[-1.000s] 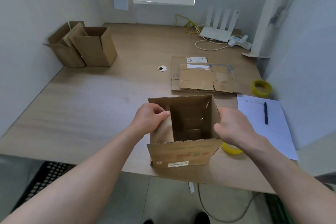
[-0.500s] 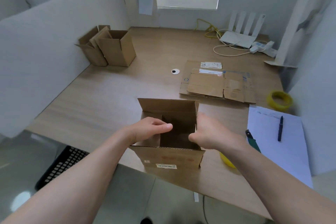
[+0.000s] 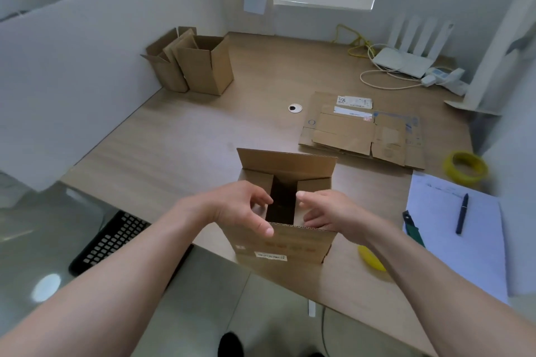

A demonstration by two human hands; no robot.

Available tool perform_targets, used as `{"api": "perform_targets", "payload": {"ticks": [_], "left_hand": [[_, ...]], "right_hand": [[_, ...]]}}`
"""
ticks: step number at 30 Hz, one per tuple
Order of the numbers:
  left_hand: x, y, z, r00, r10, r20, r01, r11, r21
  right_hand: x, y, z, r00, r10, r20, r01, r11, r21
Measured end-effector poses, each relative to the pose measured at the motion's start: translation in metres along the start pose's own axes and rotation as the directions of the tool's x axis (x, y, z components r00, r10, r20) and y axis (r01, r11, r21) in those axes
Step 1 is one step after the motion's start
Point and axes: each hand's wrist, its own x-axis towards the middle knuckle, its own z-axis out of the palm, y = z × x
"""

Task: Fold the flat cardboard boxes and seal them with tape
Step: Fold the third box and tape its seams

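Both side flaps are now lying folded inward over the box opening, where half a second back the left one was still half up and the right hand was inside the mouth; a dark slot is showing between them. Left hand is resting on the left flap, fingers loosely curled and narrow, thumb hanging over the near flap edge, gripping nothing I can see. Right hand is pressing on the right flap, fingers fairly straight and close together, tips pointing at the slot. Box is standing upright at the near edge of the desk, brown corrugated card, far flap sticking up, near flap hanging down with red print and a white label.

Right of the box: a yellow tape roll, partly hidden by the forearm, then white paper with a dark pen on it. Beyond the paper, a second yellow ring-shaped roll. Behind the box to the right, a flat stack of cardboard with labels. Far left of the box, two opened boxes are standing against the white partition. A black keyboard is sitting below the desk edge, left of the box.
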Motion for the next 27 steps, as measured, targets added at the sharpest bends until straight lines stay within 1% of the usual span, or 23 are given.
{"api": "perform_targets", "payload": {"ticks": [2,3,5,6,7,8,9,10,11,12,13,14,15,16,17,18,19,21,22,24,25,26,27], "left_hand": [[0.002,-0.007,0.003,0.989,0.005,-0.151,-0.006,1.000,-0.005],[0.005,-0.010,0.005,0.970,0.006,-0.244,0.000,1.000,0.024],[0.015,-0.016,0.006,0.907,0.034,-0.420,0.037,0.986,0.160],[0.021,-0.020,0.008,0.870,0.059,-0.489,0.057,0.974,0.219],[0.027,-0.025,0.011,0.836,0.082,-0.543,0.064,0.967,0.245],[0.033,-0.031,0.015,0.803,0.098,-0.588,0.059,0.968,0.242],[0.040,-0.036,0.021,0.769,0.107,-0.630,0.045,0.974,0.220],[0.046,-0.041,0.028,0.731,0.107,-0.673,0.031,0.981,0.189],[0.051,-0.046,0.036,0.693,0.098,-0.714,0.019,0.988,0.154],[0.055,-0.050,0.042,0.659,0.092,-0.747,0.003,0.992,0.125],[0.058,-0.054,0.046,0.630,0.094,-0.770,-0.025,0.995,0.102],[0.062,-0.057,0.046,0.610,0.099,-0.786,-0.063,0.995,0.077],[0.065,-0.060,0.044,0.596,0.108,-0.796,-0.109,0.993,0.052],[0.068,-0.062,0.040,0.581,0.113,-0.806,-0.156,0.987,0.026],[0.072,-0.064,0.034,0.567,0.104,-0.817,-0.197,0.980,-0.012],[0.077,-0.066,0.027,0.562,0.075,-0.824,-0.229,0.971,-0.068],[0.080,-0.068,0.020,0.576,0.032,-0.817,-0.262,0.954,-0.148],[0.085,-0.069,0.006,0.633,-0.022,-0.774,-0.347,0.885,-0.310],[0.088,-0.069,-0.001,0.658,-0.014,-0.753,-0.399,0.842,-0.364],[0.092,-0.069,-0.007,0.669,0.012,-0.743,-0.488,0.762,-0.426],[0.093,-0.070,-0.008,0.678,0.024,-0.734,-0.503,0.744,-0.440],[0.093,-0.071,-0.008,0.703,0.042,-0.710,-0.487,0.757,-0.436],[0.094,-0.075,-0.007,0.731,0.071,-0.679,-0.451,0.797,-0.402]], "right_hand": [[-0.008,0.003,-0.004,0.999,-0.042,0.013,0.041,0.994,0.099],[-0.011,0.006,-0.005,0.996,-0.087,0.004,0.085,0.988,0.130],[-0.016,0.012,-0.002,0.981,-0.180,-0.065,0.187,0.977,0.106],[-0.015,0.017,0.001,0.966,-0.213,-0.145,0.220,0.975,0.040],[-0.015,0.023,0.005,0.937,-0.244,-0.249,0.234,0.970,-0.067],[-0.014,0.027,0.010,0.889,-0.288,-0.357,0.225,0.952,-0.209],[-0.013,0.031,0.016,0.826,-0.356,-0.437,0.202,0.911,-0.361],[-0.013,0.034,0.023,0.773,-0.420,-0.476,0.175,0.861,-0.477],[-0.013,0.036,0.029,0.738,-0.459,-0.495,0.150,0.827,-0.542],[-0.011,0.037,0.033,0.717,-0.468,-0.516,0.134,0.819,-0.558],[-0.007,0.038,0.035,0.703,-0.455,-0.546,0.128,0.837,-0.533],[-0.003,0.037,0.035,0.704,-0.401,-0.586,0.125,0.882,-0.454],[0.000,0.035,0.035,0.727,-0.300,-0.617,0.121,0.941,-0.316],[0.003,0.033,0.035,0.765,-0.186,-0.617,0.118,0.982,-0.148],[0.007,0.032,0.036,0.801,-0.102,-0.590,0.123,0.992,-0.004],[0.011,0.031,0.037,0.824,-0.059,-0.563,0.129,0.988,0.085],[0.015,0.032,0.038,0.836,-0.041,-0.547,0.132,0.983,0.127],[0.024,0.032,0.039,0.834,-0.038,-0.550,0.136,0.981,0.138],[0.029,0.032,0.040,0.823,-0.031,-0.568,0.117,0.986,0.116],[0.037,0.036,0.042,0.795,-0.010,-0.607,0.040,0.999,0.036],[0.040,0.038,0.045,0.783,0.012,-0.622,0.000,1.000,0.019],[0.041,0.043,0.048,0.775,0.041,-0.631,-0.028,0.999,0.031],[0.042,0.050,0.052,0.769,0.068,-0.636,-0.033,0.997,0.067]]}}
